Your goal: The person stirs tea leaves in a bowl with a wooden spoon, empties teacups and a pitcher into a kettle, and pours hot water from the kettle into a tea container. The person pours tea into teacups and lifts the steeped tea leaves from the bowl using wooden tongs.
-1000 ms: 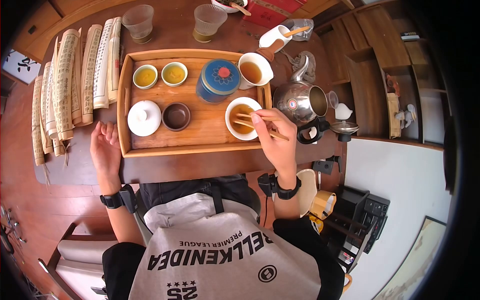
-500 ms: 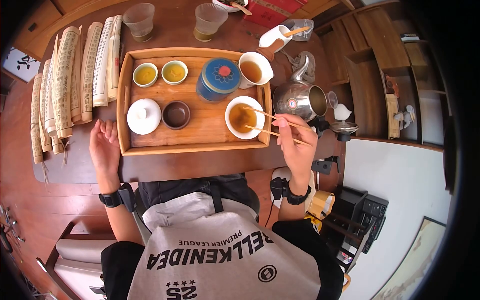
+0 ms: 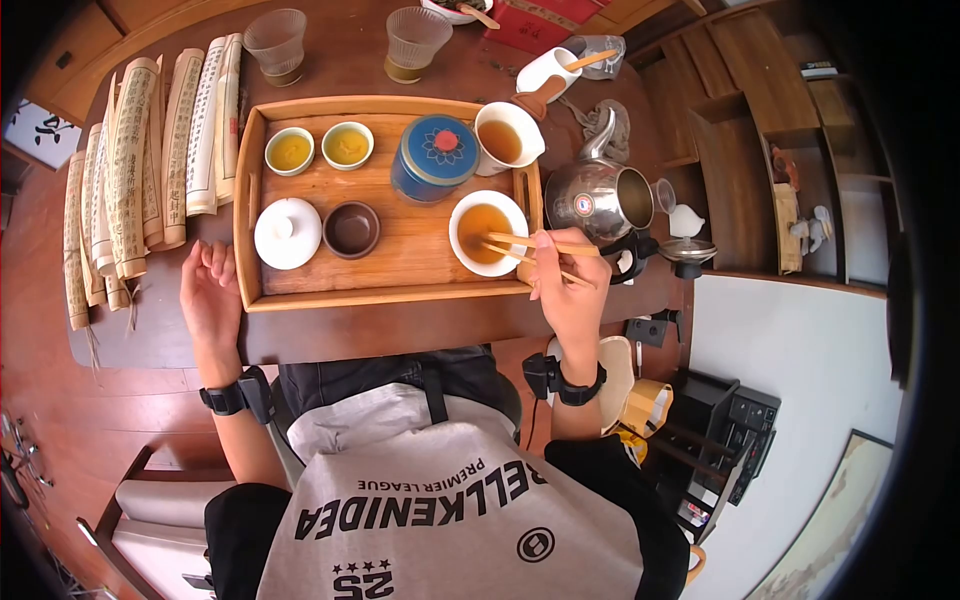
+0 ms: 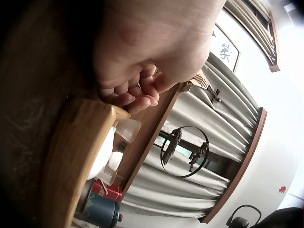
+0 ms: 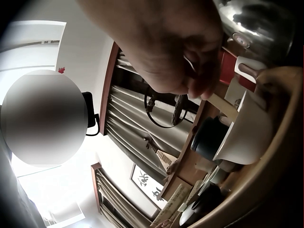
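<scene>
My right hand (image 3: 574, 295) pinches a pair of wooden chopsticks (image 3: 515, 241) over the tray's right edge. Their tips dip into amber tea in a white bowl (image 3: 458, 245), close together, while their back ends spread apart. In the right wrist view, the curled fingers hold a chopstick (image 5: 222, 106) against the white bowl's rim. Beside the wooden tray's (image 3: 370, 300) left side, my left hand (image 3: 210, 290) rests on the table, fingers loosely curled around nothing. Near it on the tray sit a white knobbed lid (image 3: 288, 234) and a small dark brown cup (image 3: 352, 230).
Two small tea cups (image 3: 290, 152), a blue canister (image 3: 435, 160) and a white pitcher of tea (image 3: 503, 137) line the tray's far side. A steel kettle (image 3: 590, 200) stands right of it. Bamboo-like text scrolls (image 3: 128, 170) lie left; two glasses (image 3: 415, 42) stand behind.
My right hand drew back to the right with the chopsticks spread, then came left again, bringing their tips together in the tea. The left hand stays in place.
</scene>
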`<state>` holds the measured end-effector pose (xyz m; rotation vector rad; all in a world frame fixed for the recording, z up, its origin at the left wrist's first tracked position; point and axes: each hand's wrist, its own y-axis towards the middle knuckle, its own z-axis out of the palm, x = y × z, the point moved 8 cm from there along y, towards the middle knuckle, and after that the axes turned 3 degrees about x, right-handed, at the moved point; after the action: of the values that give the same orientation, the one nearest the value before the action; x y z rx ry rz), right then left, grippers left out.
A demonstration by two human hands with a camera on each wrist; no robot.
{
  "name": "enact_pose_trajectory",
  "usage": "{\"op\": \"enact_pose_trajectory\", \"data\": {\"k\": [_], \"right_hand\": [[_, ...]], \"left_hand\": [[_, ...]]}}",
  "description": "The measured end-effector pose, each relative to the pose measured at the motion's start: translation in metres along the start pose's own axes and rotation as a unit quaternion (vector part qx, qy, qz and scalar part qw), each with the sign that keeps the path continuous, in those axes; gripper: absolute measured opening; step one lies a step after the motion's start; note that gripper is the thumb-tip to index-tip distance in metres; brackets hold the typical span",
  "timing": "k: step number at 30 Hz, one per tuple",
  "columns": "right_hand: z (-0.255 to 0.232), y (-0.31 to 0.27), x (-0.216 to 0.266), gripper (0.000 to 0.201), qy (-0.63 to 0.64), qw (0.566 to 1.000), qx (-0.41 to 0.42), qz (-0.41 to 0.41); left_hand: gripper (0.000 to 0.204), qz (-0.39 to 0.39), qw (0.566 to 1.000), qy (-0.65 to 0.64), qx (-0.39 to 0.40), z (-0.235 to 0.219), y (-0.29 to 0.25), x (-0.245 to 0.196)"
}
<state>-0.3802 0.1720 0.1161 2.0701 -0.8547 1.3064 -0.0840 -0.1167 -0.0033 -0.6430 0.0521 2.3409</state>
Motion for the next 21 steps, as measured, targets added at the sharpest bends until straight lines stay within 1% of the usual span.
{"op": "enact_pose_trajectory", "data": {"k": [4,6,7,9,10,12,15,21], "right_hand": [[-0.002,-0.004,-0.004,0.009,0.024,0.999,-0.014,-0.021],[-0.007,-0.007,-0.003,0.010,0.051,0.997,-0.041,-0.031],[-0.008,-0.008,-0.003,0.010,0.051,0.997,-0.041,-0.031],[-0.015,-0.011,-0.001,0.011,0.058,0.995,-0.066,-0.044],[-0.017,-0.012,0.000,0.011,0.058,0.995,-0.068,-0.044],[-0.022,-0.014,0.009,0.012,0.064,0.992,-0.081,-0.077],[-0.029,-0.017,0.016,0.012,0.082,0.988,-0.093,-0.090],[-0.031,-0.022,0.014,0.013,0.107,0.984,-0.116,-0.086]], "left_hand": [[0.024,-0.004,1.000,-0.004,0.004,0.000,0.000,0.001],[0.024,-0.002,1.000,-0.004,-0.002,0.001,0.000,0.000],[0.024,-0.002,1.000,-0.004,-0.002,0.000,-0.001,0.000],[0.024,0.001,1.000,-0.002,0.001,0.000,0.000,0.000],[0.024,-0.001,1.000,-0.002,0.002,0.000,0.000,0.000],[0.024,0.000,1.000,-0.002,0.009,0.000,0.000,0.000],[0.025,-0.007,1.000,0.012,0.008,-0.005,0.000,0.000],[0.026,-0.008,1.000,0.016,0.003,-0.005,0.000,0.000]]}}
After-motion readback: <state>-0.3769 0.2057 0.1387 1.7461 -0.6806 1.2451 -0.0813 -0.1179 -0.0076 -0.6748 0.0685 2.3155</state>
